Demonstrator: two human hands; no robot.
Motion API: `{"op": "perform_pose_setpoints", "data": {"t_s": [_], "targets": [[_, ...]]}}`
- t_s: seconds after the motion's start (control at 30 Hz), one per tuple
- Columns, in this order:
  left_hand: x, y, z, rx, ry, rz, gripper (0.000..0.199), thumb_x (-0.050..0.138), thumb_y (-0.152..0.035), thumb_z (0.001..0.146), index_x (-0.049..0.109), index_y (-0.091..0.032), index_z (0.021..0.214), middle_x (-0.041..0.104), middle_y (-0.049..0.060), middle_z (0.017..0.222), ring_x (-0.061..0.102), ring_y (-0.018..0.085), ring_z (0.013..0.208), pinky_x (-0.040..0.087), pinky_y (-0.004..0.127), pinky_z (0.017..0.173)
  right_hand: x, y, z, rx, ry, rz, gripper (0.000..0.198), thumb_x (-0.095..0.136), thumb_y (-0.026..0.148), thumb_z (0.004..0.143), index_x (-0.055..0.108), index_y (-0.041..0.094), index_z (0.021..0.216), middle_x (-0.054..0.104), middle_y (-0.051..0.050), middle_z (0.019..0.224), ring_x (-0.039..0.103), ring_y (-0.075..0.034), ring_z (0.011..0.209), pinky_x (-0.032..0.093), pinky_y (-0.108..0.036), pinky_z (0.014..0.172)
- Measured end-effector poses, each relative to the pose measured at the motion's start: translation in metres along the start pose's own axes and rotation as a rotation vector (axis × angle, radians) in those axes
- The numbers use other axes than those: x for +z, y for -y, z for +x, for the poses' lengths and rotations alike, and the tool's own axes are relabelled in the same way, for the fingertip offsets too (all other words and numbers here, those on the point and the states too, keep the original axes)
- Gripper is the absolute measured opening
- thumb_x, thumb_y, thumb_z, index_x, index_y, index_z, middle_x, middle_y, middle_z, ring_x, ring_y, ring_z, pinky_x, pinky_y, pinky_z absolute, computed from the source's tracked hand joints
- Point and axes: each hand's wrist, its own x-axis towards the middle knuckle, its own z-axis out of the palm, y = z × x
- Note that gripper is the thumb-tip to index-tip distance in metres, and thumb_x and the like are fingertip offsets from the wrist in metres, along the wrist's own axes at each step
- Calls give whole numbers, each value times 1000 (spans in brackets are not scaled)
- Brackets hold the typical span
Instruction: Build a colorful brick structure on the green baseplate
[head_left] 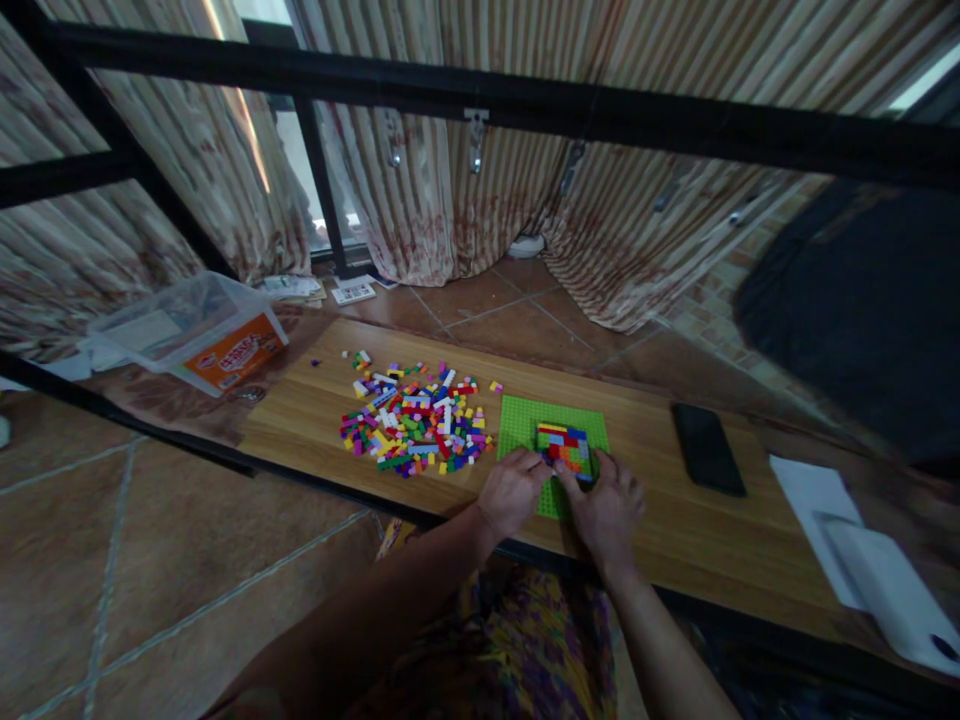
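Observation:
A low block of stacked toy bricks [564,447] in red, blue, yellow and orange stands on a green studded baseplate [517,415]. My left hand [516,490] is at the block's lower left corner, its fingers curled together in a pinch; whatever is between the fingertips is too small to make out. At the near right corner, my right hand [609,505] grips the block, thumb on the near side and fingers along the right side. Left of the baseplate lies a spread pile of loose toy bricks [420,415] in many colours.
A black phone [709,448] lies on the wooden board [645,540] to the right. Beyond it are a white paper [814,500] and a white object [892,595]. A clear plastic box [187,325] with an orange label stands far left. Dark metal bars [480,90] cross behind.

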Motion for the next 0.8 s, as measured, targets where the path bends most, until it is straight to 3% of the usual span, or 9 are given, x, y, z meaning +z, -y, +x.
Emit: {"op": "perform_pose_setpoints", "data": {"t_s": [0.13,0.3,0.47,0.6,0.8], "targets": [[0,2,0,-91,-63,-140,20,48,-11,90,64,-21,99,64,3,94,59,17,91,51,30,85,0,-3,0,-23,6,15,69,44,68,83,59,16,126,56,-20,128,47,-39,111,37,-53,88],[-2,5,-2,-217,-183,-229,40,51,-1,77,58,-19,112,63,6,107,60,18,98,51,33,92,1,-9,1,-66,-1,55,63,35,64,90,63,16,121,57,-19,128,48,-37,111,38,-52,89],[-4,1,-9,-189,-156,-259,44,48,0,77,56,-21,115,62,6,108,59,19,102,52,34,93,7,-24,13,-173,14,30,58,34,60,92,65,19,119,58,-16,126,47,-33,114,38,-51,92],[-11,0,-23,-175,-202,-349,43,46,-1,80,55,-20,117,61,8,113,59,18,106,52,34,94,9,-45,41,-325,116,130,55,35,59,92,67,21,115,59,-13,125,50,-28,117,37,-50,99],[-15,1,-43,-148,-288,-374,35,45,-6,85,57,-21,114,62,8,114,58,19,112,51,36,98,14,-62,84,-333,234,327,52,48,64,82,72,21,99,63,-12,118,56,-27,112,42,-49,100]]}}
